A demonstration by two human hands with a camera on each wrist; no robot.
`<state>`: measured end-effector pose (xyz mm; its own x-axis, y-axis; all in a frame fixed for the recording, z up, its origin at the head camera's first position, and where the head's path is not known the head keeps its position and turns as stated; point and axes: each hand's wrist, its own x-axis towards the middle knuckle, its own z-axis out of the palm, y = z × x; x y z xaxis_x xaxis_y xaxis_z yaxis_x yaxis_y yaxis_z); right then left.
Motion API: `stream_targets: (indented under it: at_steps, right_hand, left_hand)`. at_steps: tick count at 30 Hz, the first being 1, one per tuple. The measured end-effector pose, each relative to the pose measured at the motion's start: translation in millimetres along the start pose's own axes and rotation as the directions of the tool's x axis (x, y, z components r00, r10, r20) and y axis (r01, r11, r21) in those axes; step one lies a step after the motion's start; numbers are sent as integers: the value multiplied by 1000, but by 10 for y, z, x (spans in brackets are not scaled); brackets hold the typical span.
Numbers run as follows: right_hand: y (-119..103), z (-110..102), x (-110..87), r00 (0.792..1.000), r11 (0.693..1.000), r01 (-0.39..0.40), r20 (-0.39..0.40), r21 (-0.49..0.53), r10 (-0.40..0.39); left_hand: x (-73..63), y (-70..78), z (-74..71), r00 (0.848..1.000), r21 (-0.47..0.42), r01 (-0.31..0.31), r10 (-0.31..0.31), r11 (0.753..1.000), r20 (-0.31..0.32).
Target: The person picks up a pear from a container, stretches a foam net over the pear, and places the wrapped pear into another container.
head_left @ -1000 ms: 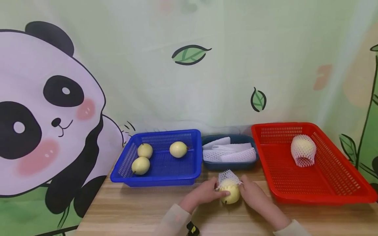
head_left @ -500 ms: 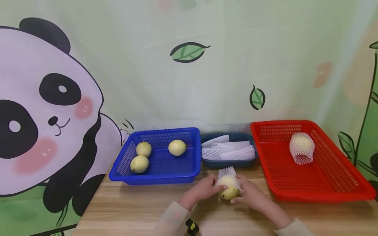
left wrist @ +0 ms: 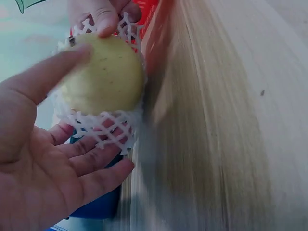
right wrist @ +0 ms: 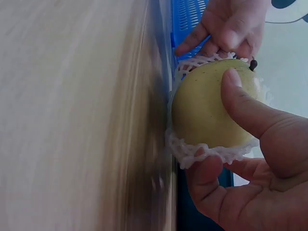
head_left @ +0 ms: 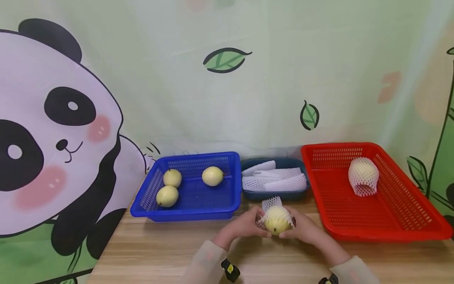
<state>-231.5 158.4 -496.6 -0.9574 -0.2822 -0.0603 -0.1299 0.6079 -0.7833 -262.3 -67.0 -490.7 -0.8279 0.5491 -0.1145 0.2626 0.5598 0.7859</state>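
A pale yellow pear (head_left: 277,225) sits partly inside a white foam net sleeve (head_left: 272,202), whose narrow end points to the far side. My left hand (head_left: 247,223) holds it from the left; in the left wrist view the thumb (left wrist: 57,70) overlaps the bare fruit and the fingers reach along the net's edge. From the right, my right hand (head_left: 301,225) grips it, thumb (right wrist: 240,103) on the skin and fingers curled at the net's rim. The pear's stem end (right wrist: 253,64) is uncovered. Both hands are low over the wooden table (head_left: 170,252).
At the left, a blue basket (head_left: 191,215) holds several bare pears. Behind the hands, a dark teal tray (head_left: 273,196) contains flat white foam nets (head_left: 283,183). The red basket (head_left: 354,221) on the right holds one netted pear (head_left: 364,175).
The net has come further down over the pear. My right hand, earlier at the net's side, now has its thumb on the fruit, and the pear has shifted slightly toward the far side.
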Motion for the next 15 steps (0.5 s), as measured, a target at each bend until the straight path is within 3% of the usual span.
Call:
stream_targets:
  at_steps: [4, 10, 15]
  right_hand:
    - [-26, -21, 9, 1000, 999, -20, -3, 28, 20]
    - [-63, 0, 16, 999, 998, -7, -45, 58, 10]
    - [-109, 31, 20, 995, 996, -4, -99, 86, 12]
  left_hand:
    - [20, -2, 5, 1000, 18, -21, 22, 1000, -17]
    - [41, 32, 53, 990, -17, -67, 64, 998, -125]
    - [47, 55, 63, 976, 7, -95, 95, 995, -193]
